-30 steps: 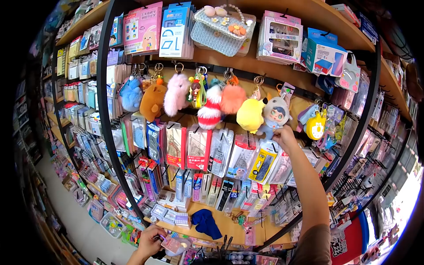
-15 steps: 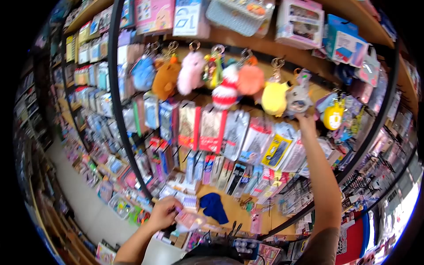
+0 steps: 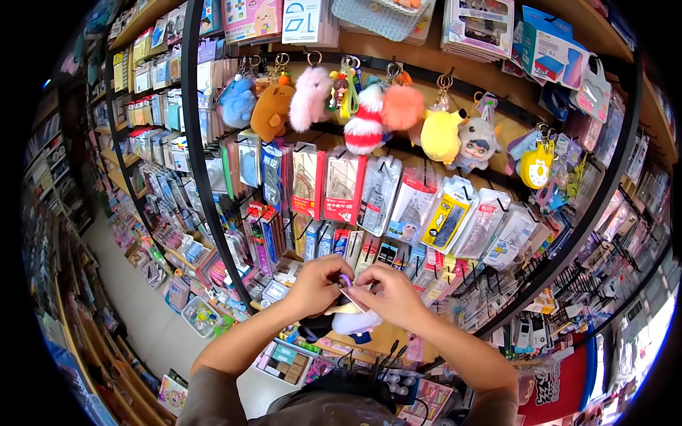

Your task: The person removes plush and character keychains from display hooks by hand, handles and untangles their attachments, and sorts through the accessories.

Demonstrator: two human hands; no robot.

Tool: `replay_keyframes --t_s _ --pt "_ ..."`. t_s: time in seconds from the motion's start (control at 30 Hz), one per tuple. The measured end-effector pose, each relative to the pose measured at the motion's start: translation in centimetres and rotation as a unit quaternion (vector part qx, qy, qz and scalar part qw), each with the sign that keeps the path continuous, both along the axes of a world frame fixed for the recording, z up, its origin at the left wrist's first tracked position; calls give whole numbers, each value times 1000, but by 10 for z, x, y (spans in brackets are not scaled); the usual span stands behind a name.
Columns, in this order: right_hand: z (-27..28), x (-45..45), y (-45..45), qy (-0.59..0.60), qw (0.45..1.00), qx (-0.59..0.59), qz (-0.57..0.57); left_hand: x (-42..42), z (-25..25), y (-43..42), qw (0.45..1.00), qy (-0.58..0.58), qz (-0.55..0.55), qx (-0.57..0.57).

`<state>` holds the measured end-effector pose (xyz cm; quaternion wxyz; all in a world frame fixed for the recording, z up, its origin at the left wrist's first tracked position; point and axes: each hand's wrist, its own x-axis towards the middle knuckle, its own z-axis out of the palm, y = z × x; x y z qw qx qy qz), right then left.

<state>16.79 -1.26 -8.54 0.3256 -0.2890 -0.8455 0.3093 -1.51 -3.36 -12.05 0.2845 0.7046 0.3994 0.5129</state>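
Note:
In front of my chest, both hands are close together over a small plush keychain (image 3: 356, 322) with a white, fluffy body, partly hidden by my fingers. My left hand (image 3: 321, 285) is closed, pinching near its purple loop (image 3: 345, 280). From the other side my right hand (image 3: 392, 297) pinches a small pale tag (image 3: 355, 301) by that loop. Above them hang a grey plush keychain (image 3: 477, 145) with a doll face, a yellow plush (image 3: 440, 136) and an orange pompom (image 3: 402, 108).
Hooks of packaged stationery (image 3: 342, 190) fill the rack behind my hands. A black upright post (image 3: 199, 156) stands at left and a slanting black post (image 3: 593, 213) at right. Boxes (image 3: 479, 32) line the top shelf. The aisle floor (image 3: 135, 277) runs along the left.
My right hand has come down from the grey plush keychain to meet my left hand. My left hand has moved up and right. The grey plush now hangs untouched.

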Motion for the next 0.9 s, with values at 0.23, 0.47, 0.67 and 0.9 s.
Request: replay_keyframes --t_s 0.23,0.47,0.67,0.9 --pt "3 17 6 -26 997 45 -52 28 7 14 995 -12 -53 -89" --pt "6 50 28 132 970 -202 9 35 32 18 978 -98 -159 -95" --pt "28 63 33 102 967 -219 81 36 53 12 971 115 -122 171" --pt "20 62 36 151 917 -348 125 39 69 6 912 240 -91 321"
